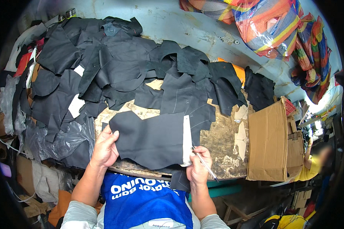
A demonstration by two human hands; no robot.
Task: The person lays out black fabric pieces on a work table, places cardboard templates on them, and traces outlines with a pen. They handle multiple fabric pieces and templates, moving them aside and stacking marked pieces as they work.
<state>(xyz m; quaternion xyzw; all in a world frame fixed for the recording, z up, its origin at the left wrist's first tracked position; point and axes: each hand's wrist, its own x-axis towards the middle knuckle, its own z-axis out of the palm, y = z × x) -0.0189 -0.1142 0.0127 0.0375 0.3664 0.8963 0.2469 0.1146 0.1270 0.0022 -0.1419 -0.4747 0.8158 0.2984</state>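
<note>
A black leather piece (149,139) with a wavy near edge is held up in front of me, above the worn wooden table (221,152). Its left end is pinched between the thumb and fingers of my left hand (106,147). Along its right end lies a narrow white strip (187,139), perhaps a pattern. My right hand (198,164) grips the strip's lower end together with the leather. A slim silver pen (206,166) also rests in that hand, its tip slanting down to the right. The fingertips behind the leather are hidden.
Black leather pieces (122,61) heap across the table's far and left sides, some with pale drawn lines. A cardboard box (267,141) stands at the right edge. Clear plastic (61,139) lies at left. Striped woven sacks (263,26) hang far right. Another person (311,168) is at right.
</note>
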